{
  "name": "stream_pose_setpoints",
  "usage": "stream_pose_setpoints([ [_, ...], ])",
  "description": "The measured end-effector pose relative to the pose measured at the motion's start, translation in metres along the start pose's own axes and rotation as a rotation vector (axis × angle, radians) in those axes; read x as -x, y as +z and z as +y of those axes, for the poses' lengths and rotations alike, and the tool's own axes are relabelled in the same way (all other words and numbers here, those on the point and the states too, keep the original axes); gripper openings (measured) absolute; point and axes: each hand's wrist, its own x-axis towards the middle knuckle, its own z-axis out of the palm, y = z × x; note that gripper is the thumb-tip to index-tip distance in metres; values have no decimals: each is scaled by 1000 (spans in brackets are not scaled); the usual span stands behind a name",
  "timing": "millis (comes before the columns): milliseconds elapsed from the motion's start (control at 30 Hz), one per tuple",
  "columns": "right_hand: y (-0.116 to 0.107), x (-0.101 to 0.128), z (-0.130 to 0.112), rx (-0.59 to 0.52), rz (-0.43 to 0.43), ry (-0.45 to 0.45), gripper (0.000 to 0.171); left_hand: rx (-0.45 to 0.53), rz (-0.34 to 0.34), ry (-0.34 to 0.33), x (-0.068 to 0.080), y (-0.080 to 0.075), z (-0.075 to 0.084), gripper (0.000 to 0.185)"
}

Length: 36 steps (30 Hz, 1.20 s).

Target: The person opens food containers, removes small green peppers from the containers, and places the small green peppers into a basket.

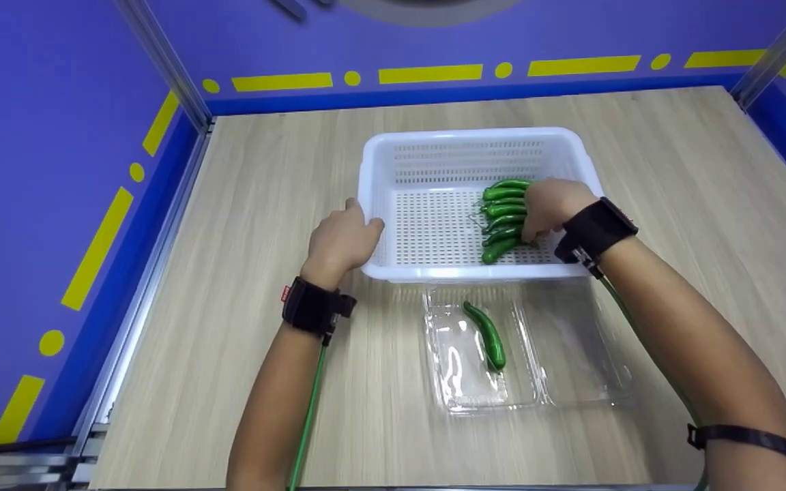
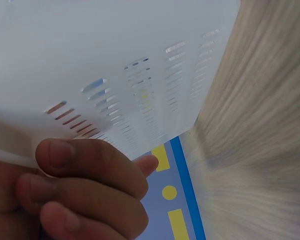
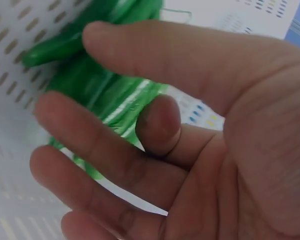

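Observation:
Long green chili peppers lie side by side in the right half of a white slotted plastic basket. Over their right ends is my right hand, down inside the basket. In the right wrist view the thumb of this hand is against or just over the peppers, its fingers spread and loosely bent. No pepper is visibly pinched. My left hand grips the basket's left rim, and the left wrist view shows its fingers curled under the edge.
In front of the basket lies an unfolded clear plastic clamshell box. One green chili pepper rests in its left half; the other half spreads to the right. Blue panels with yellow marks border the wooden table.

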Motion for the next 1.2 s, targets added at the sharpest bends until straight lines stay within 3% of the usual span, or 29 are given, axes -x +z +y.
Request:
stream_pose_setpoints([
  [467,-10,14,-4,-201,308,-65,54,10,-4,-7,0,-1,1,61],
  [767,-14,30,0,-372,478,-98,36,11,-9,-6,-1,0,-1,63],
  [967,-19,46,-3,-460,573,-90,39,14,-9,-5,-1,0,0,63],
  [1200,-15,63,-14,-499,715,-146,36,28,-9,-9,0,0,0,63],
])
